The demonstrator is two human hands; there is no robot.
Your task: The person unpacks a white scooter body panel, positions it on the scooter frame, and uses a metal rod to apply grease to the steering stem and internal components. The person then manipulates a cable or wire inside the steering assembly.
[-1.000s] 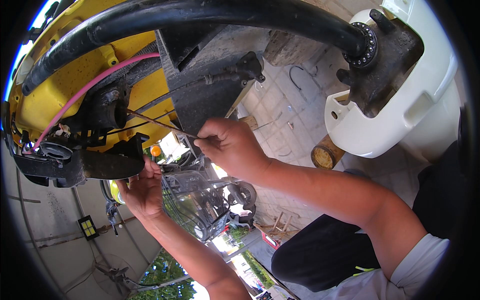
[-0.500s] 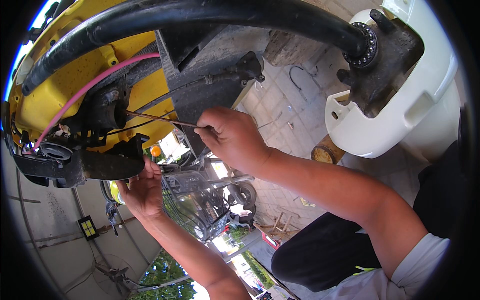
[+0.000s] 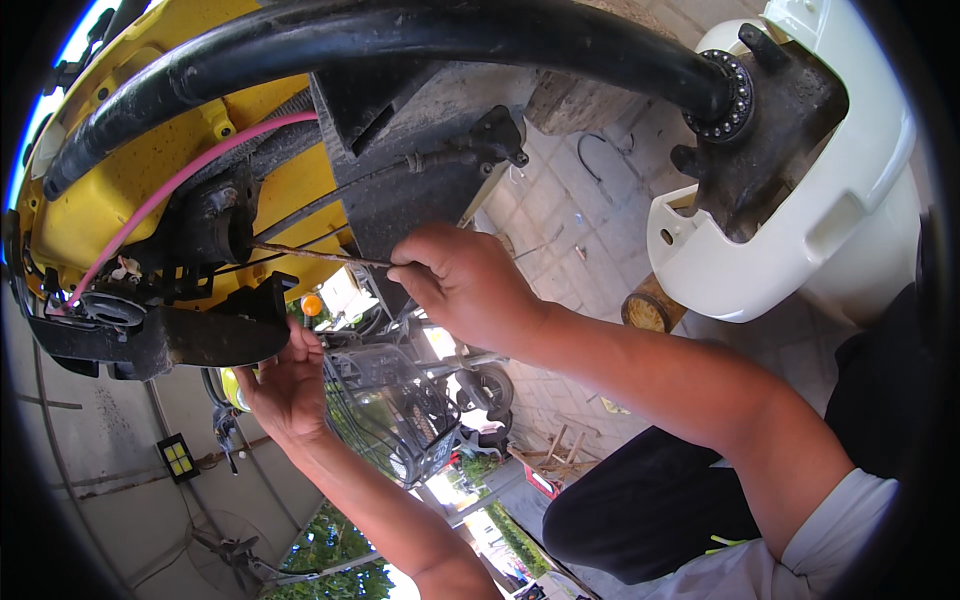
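My right hand (image 3: 475, 290) pinches the end of a thin brown rod (image 3: 320, 254) between thumb and fingers. The rod's far end reaches the dark mouth of a short black tube (image 3: 232, 232) on the yellow vehicle body; how deep it goes is hidden. Below the tube, my left hand (image 3: 287, 390) grips the lower edge of a black plastic cover (image 3: 210, 338), some fingertips out of sight behind it. A pink hose (image 3: 190, 165) curves past the tube on its left.
A thick black curved steering stem (image 3: 430, 28) crosses above my hands, ending at a ball bearing ring (image 3: 742, 97) beside a white fender (image 3: 775, 275). A black cable (image 3: 365, 180) runs near the rod. A log (image 3: 648, 305) lies on the paved floor (image 3: 575, 330).
My right hand has shifted slightly downward. The rod has dropped lower in the tube's mouth. My left hand stays at the cover.
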